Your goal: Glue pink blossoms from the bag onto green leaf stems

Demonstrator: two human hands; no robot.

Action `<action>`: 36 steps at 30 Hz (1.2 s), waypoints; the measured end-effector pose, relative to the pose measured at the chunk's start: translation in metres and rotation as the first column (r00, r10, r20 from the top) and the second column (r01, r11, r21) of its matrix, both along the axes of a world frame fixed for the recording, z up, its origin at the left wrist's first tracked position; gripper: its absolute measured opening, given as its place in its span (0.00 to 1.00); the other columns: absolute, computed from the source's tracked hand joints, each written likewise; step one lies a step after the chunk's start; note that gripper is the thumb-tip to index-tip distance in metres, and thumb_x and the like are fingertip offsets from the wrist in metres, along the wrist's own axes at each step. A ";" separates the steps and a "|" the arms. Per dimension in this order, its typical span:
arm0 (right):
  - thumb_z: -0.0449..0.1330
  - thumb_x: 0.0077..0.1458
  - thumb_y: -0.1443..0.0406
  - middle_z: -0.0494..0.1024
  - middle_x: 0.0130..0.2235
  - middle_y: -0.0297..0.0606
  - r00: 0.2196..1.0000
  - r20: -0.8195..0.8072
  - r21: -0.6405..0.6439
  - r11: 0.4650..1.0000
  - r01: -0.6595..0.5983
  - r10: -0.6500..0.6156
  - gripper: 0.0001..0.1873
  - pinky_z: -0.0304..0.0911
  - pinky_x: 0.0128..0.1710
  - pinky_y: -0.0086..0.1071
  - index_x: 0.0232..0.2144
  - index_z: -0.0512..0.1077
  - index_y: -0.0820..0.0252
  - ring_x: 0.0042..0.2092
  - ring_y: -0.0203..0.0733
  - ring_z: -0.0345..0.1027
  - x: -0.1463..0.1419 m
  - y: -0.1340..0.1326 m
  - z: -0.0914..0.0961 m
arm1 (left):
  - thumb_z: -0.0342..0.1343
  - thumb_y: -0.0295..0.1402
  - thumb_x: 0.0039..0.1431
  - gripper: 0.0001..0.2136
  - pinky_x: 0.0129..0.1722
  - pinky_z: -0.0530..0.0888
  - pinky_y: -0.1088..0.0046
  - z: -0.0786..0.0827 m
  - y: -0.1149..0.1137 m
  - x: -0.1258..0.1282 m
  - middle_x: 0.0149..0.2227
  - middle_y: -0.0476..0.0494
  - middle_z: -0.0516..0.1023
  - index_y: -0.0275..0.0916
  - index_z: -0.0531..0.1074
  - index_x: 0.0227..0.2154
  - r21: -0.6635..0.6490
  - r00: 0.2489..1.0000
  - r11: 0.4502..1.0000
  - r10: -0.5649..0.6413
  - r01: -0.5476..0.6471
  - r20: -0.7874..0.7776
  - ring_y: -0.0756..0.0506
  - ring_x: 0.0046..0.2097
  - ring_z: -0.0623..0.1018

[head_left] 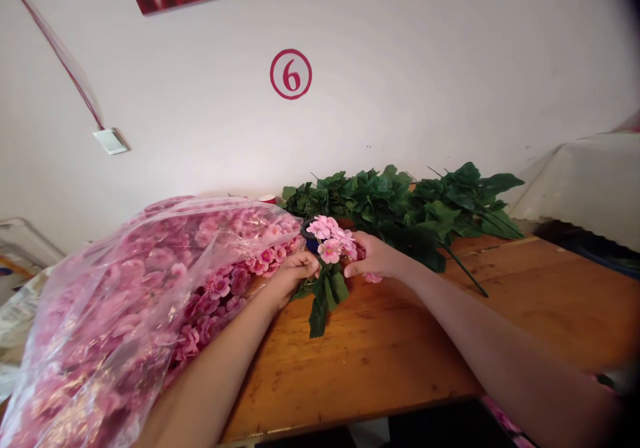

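Taking the pink flowers (pixel 330 238) between the two hands as the clock's centre, the left hand (pixel 297 271) sat at 8 o'clock, closed on the stem end of some green leaves (pixel 327 295) that hung down towards 6. The right hand (pixel 373 255) curved about the blooms from 3 o'clock; whether it gripped them firmly, I could not tell. One bunch seemed under way, its blooms and leaves together but both hands busy with it, so I judged it unfinished. Plenty looked left: the clear plastic bag (pixel 120 301), from 8 to 10 o'clock, bulged with more pink blossoms, and a heap of leafy stems (pixel 370 198) lay along the table (pixel 350 361) from 12 to 3. No completed bunch could be made out with certainty
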State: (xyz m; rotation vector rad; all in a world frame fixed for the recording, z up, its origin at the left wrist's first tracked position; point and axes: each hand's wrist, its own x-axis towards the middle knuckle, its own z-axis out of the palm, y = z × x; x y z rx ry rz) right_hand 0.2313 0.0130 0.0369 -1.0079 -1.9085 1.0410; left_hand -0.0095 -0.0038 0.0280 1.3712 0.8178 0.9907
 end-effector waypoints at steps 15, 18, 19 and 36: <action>0.61 0.48 0.49 0.69 0.24 0.33 0.982 0.062 0.052 0.983 0.177 -0.180 0.20 0.53 0.25 0.30 0.33 0.72 0.60 0.24 0.35 0.57 -0.007 -0.004 0.006 | 0.67 0.37 0.45 0.12 0.28 0.59 0.77 0.003 -0.004 0.006 0.22 0.49 0.71 0.34 0.71 0.23 -0.013 1.000 1.000 -0.008 0.008 0.021 0.53 0.25 0.66; 0.62 0.47 0.49 0.69 0.25 0.33 0.971 0.094 0.124 0.970 0.209 -0.221 0.21 0.54 0.26 0.30 0.34 0.73 0.59 0.26 0.37 0.58 -0.009 -0.007 0.007 | 0.67 0.37 0.44 0.13 0.28 0.59 0.77 0.003 -0.004 0.007 0.23 0.49 0.71 0.34 0.71 0.23 -0.014 1.000 1.000 0.003 -0.003 0.018 0.53 0.25 0.66; 0.63 0.46 0.49 0.70 0.26 0.34 0.970 0.098 0.144 0.967 0.208 -0.223 0.21 0.55 0.27 0.30 0.34 0.73 0.59 0.27 0.37 0.59 -0.011 -0.009 0.008 | 0.67 0.37 0.44 0.13 0.28 0.59 0.77 0.002 -0.004 0.007 0.23 0.49 0.71 0.34 0.71 0.24 -0.011 1.000 1.000 0.006 -0.006 0.012 0.53 0.26 0.67; 0.61 0.50 0.54 0.73 0.31 0.37 0.974 0.097 0.186 0.965 0.183 -0.204 0.15 0.60 0.35 0.33 0.34 0.75 0.59 0.35 0.42 0.65 -0.019 -0.012 0.010 | 0.67 0.38 0.44 0.13 0.28 0.61 0.77 0.002 -0.006 0.010 0.23 0.48 0.72 0.34 0.71 0.23 -0.001 1.000 1.000 0.008 -0.008 0.004 0.52 0.25 0.67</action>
